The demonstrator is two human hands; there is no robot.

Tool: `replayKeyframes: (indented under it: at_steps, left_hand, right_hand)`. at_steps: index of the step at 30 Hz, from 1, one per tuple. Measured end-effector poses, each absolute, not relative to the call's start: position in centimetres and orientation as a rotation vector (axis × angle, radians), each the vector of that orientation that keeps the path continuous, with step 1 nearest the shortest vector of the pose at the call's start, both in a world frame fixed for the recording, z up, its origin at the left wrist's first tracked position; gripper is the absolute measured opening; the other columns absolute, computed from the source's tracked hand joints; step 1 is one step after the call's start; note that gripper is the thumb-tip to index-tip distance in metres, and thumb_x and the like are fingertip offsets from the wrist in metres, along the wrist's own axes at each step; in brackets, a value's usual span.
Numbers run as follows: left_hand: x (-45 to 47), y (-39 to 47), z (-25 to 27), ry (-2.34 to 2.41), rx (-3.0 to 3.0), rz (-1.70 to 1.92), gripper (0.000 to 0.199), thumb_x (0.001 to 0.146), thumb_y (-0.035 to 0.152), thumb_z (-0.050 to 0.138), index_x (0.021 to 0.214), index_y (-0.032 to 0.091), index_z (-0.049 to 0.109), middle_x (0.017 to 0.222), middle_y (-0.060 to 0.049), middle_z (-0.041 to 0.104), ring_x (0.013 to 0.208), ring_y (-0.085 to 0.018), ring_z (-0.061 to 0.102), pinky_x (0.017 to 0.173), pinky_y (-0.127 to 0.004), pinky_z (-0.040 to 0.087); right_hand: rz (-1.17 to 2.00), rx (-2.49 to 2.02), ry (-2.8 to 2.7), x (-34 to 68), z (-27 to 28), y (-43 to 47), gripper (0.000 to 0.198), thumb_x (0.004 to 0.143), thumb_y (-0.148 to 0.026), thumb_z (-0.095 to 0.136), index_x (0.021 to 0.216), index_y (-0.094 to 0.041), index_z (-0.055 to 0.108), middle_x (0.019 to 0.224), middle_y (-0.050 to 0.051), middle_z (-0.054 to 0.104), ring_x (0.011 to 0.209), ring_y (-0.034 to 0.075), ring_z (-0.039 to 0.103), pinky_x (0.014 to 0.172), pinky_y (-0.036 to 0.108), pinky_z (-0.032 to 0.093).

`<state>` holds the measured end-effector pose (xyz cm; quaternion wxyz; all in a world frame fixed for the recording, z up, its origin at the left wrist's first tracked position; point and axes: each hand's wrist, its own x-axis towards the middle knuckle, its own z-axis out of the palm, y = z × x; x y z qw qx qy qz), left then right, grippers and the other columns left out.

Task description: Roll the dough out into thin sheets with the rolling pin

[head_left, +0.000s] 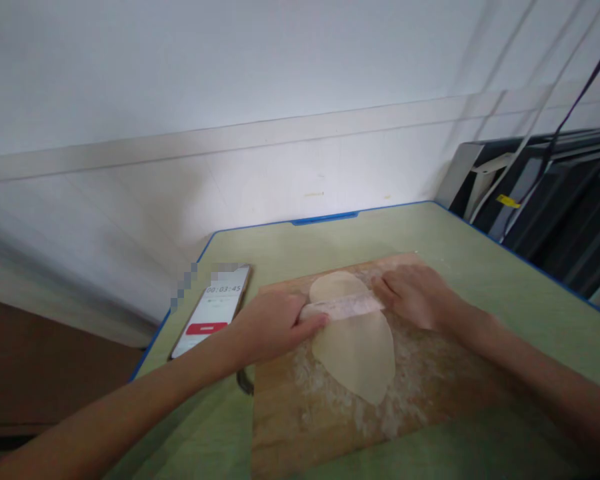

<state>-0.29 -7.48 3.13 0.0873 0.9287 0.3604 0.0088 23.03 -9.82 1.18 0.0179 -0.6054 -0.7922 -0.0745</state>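
One left hand (275,323) and right hand (414,295) clasp a rolling pin (349,307) by its ends, across flat dough (359,353) on a floured board (285,427); a phone (214,308) lies nearby.

Two hands (273,325) (414,295), one rolling pin (350,307), seemingly one dough sheet (359,353).

On the board (276,427), itself on the surface (480,253): dough (363,360), with a rolling pin (347,308) across it between left grip (275,323) and right grip (413,293). Left of the board, a phone (210,313); behind the board, past the surface's far edge, a wall (260,180); behind and right of the board, off the surface, panels (575,193).
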Motion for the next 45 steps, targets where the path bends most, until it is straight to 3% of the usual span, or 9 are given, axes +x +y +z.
replayKeyframes:
  at_steps: [12, 16, 21, 27, 30, 36, 45]
  left_hand:
    - [-0.3, -7.3, 3.5, 1.072, 2.75, 0.034, 0.043, 0.089, 0.048, 0.033, 0.084, 0.016, 0.061, 0.087, -0.007, 0.065, 0.088, -0.022, 0.058, 0.08, -0.031, 0.041]
    - [-0.4, -8.0, 3.1, 1.184, 2.784, 0.021, 0.043, 0.087, 0.05, 0.034, 0.084, 0.018, 0.061, 0.088, -0.006, 0.065, 0.085, -0.022, 0.059, 0.076, -0.031, 0.042]
    - [-0.5, -8.9, 2.8, 1.28, 2.879, -0.01, 0.045, 0.088, 0.053, 0.032, 0.082, 0.018, 0.059, 0.081, -0.006, 0.064, 0.073, -0.023, 0.059, 0.063, -0.031, 0.042]
    - [-0.4, -10.1, 2.7, 1.325, 2.924, -0.039, 0.038, 0.09, 0.048, 0.031, 0.085, 0.019, 0.054, 0.078, -0.005, 0.064, 0.069, -0.024, 0.06, 0.055, -0.031, 0.041]
    - [-0.3, -10.6, 2.5, 1.321, 2.989, -0.033, 0.037, 0.09, 0.047, 0.03, 0.087, 0.018, 0.052, 0.077, -0.006, 0.063, 0.07, -0.026, 0.06, 0.055, -0.033, 0.042]
    - [-0.2, -11.1, 2.0, 1.387, 3.044, -0.017, 0.032, 0.091, 0.043, 0.032, 0.089, 0.018, 0.051, 0.077, -0.006, 0.063, 0.07, -0.026, 0.061, 0.053, -0.032, 0.043]
    - [-0.3, -11.2, 1.9, 1.382, 3.026, -0.014, 0.033, 0.092, 0.043, 0.029, 0.09, 0.018, 0.051, 0.077, -0.007, 0.063, 0.071, -0.026, 0.062, 0.056, -0.033, 0.044]
  right_hand:
    - [-0.265, -1.83, -2.475, 23.3, 0.7, -10.3, 0.055, 0.091, -0.031, 0.018, 0.063, -0.017, 0.063, 0.066, 0.009, 0.067, 0.06, 0.019, 0.059, 0.055, 0.03, 0.031]
    - [-0.283, -1.796, -2.414, 23.0, 1.1, -11.5, 0.05, 0.091, -0.031, 0.021, 0.07, -0.016, 0.064, 0.072, 0.01, 0.068, 0.071, 0.021, 0.06, 0.061, 0.031, 0.035]
    - [-0.157, -1.823, -2.342, 22.4, 1.5, -12.5, 0.05, 0.092, -0.032, 0.021, 0.066, -0.019, 0.062, 0.068, 0.008, 0.067, 0.065, 0.021, 0.061, 0.06, 0.033, 0.038]
    - [-0.337, -1.547, -2.284, 23.0, -0.3, -14.0, 0.042, 0.094, -0.032, 0.022, 0.088, -0.016, 0.06, 0.087, 0.009, 0.066, 0.081, 0.023, 0.059, 0.077, 0.036, 0.039]
    - [-0.417, -1.548, -2.327, 23.1, -0.6, -14.9, 0.036, 0.093, -0.033, 0.026, 0.093, -0.016, 0.058, 0.088, 0.009, 0.064, 0.082, 0.024, 0.057, 0.076, 0.037, 0.039]
    - [-0.382, -1.623, -2.336, 22.7, 0.2, -15.6, 0.031, 0.092, -0.035, 0.03, 0.087, -0.017, 0.055, 0.081, 0.008, 0.06, 0.075, 0.023, 0.053, 0.068, 0.035, 0.039]
    - [-0.205, -1.558, -2.424, 23.5, 1.2, -11.8, 0.04, 0.093, -0.036, 0.023, 0.077, -0.019, 0.056, 0.079, 0.006, 0.059, 0.076, 0.018, 0.054, 0.073, 0.032, 0.038]
